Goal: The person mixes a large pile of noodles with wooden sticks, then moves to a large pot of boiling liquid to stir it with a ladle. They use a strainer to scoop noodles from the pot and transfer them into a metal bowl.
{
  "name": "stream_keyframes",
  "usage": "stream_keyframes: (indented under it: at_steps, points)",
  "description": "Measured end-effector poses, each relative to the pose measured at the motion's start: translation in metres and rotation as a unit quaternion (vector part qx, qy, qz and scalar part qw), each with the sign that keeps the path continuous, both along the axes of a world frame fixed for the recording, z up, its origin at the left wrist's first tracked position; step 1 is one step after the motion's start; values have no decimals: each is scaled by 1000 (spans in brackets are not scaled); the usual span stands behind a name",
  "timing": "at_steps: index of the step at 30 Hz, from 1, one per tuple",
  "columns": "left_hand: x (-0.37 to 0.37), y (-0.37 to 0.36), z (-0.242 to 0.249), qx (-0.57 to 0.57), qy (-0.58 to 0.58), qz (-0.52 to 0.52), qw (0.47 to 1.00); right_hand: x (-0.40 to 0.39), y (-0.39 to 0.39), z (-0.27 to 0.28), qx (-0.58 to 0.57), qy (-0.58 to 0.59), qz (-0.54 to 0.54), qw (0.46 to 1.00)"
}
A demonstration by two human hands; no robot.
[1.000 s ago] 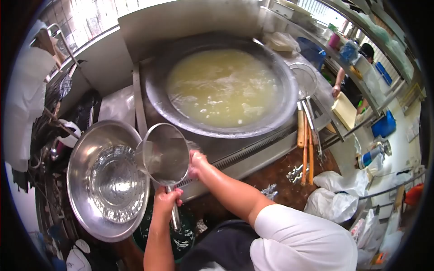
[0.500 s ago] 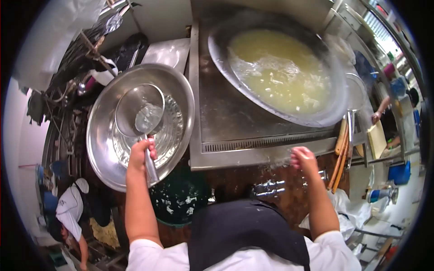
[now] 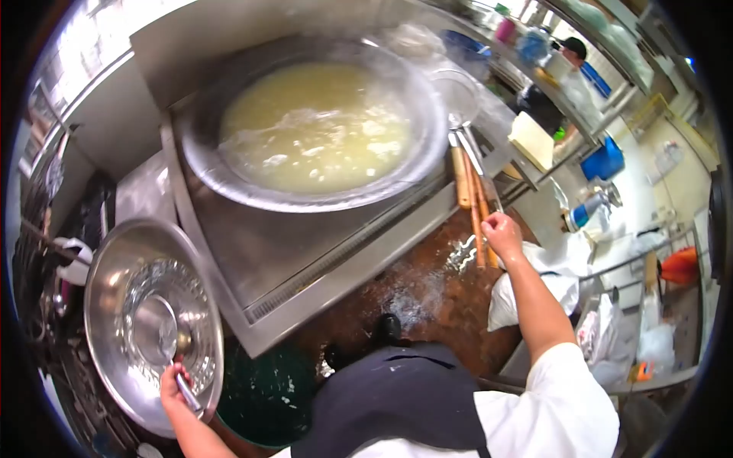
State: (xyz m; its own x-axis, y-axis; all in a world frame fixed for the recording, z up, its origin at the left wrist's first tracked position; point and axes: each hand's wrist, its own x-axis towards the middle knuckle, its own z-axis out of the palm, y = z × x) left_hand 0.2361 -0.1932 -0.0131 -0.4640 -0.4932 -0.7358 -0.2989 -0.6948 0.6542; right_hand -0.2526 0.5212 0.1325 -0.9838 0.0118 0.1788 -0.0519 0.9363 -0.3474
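Note:
My left hand (image 3: 174, 383) is closed round the handle of a metal ladle (image 3: 153, 327). The ladle's bowl sits inside a large steel basin (image 3: 103, 305), over a little clear liquid. Over on the right, my right hand (image 3: 502, 235) has its fingers curled at the lower end of a round strainer's (image 3: 455, 93) metal handle. Whether they grip that handle I cannot make out. Beside those fingers, several wooden handles (image 3: 475, 217) jut over the stove edge. A wide wok (image 3: 202, 164) holds steaming, yellowish liquid with white foam.
The steel stove top (image 3: 229, 229) has a slotted drain along its front. Below the basin stands a dark green tub (image 3: 267, 397). White plastic bags (image 3: 546, 286) lie to the right of the wet brown floor (image 3: 412, 294). Another person (image 3: 569, 80) is behind the shelving at upper right.
My view has turned to the right. My right hand has moved to the strainer and wooden handles. My left hand still holds the ladle, now lower in the basin.

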Motion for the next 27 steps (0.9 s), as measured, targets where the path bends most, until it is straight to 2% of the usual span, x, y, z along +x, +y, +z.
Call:
stream_keyframes:
  at_steps: [3, 5, 6, 7, 8, 9, 10, 12, 13, 14, 15, 16, 17, 18, 19, 21, 22, 23, 25, 27]
  points:
    - [-3, -1, 14, -53, -112, -72, 990, -19, 16, -11, 20, -20, -5, 1000]
    - [15, -25, -7, -101, -196, -73, 973, -37, 22, -16, 44, -2, 1, 999]
    - [3, -17, 19, -129, -340, -98, 927, -41, 16, -7, 43, 9, -8, 999]
    - [-2, -14, 22, -132, -337, -99, 927, -54, 18, -9, 43, 14, -11, 999]
    - [-6, -9, 25, -321, -377, -98, 863, -69, 20, -10, 53, 8, -18, 998]
    - [-13, -3, 26, -497, -401, -90, 764, -85, 23, -12, 62, 2, -24, 998]
    - [-27, 16, 31, -500, -399, -86, 764, -102, 26, -16, 97, 10, -45, 994]
    - [-91, 109, 73, -750, -250, -28, 612, -136, 46, -23, 57, -9, -72, 996]
    - [-124, 154, 79, -767, -192, -43, 611, -153, 57, -29, 18, -28, -96, 995]
    - [-164, 208, 87, -708, -82, -67, 698, -172, 76, -39, -44, -105, -109, 988]
    - [-208, 270, 106, -631, -7, -132, 765, -196, 104, -62, -104, -181, -120, 971]
    - [-244, 322, 110, -548, 9, -180, 817, -231, 146, -131, -246, -245, -117, 931]
    - [-283, 373, 121, -536, 23, -264, 801, -199, 132, -80, -377, -372, -196, 826]
    - [-317, 408, 116, -433, 61, -314, 843, -203, 152, -93, -455, -418, -181, 765]
    - [-354, 441, 114, -428, 101, -348, 828, -208, 170, -103, -528, -456, -164, 697]
    - [-418, 494, 84, -320, 178, -372, 853, -203, 176, -106, -519, -492, -131, 687]
    - [-449, 513, 65, -343, 205, -395, 827, -201, 178, -105, -523, -532, -107, 658]
    - [-480, 530, 49, -366, 232, -417, 799, -197, 173, -108, -490, -554, -94, 667]
    - [-532, 563, 32, -351, 232, -437, 795, -191, 170, -129, -500, -560, -68, 657]
    - [-570, 584, 15, -300, 182, -471, 809, -175, 147, -104, -549, -565, -91, 610]
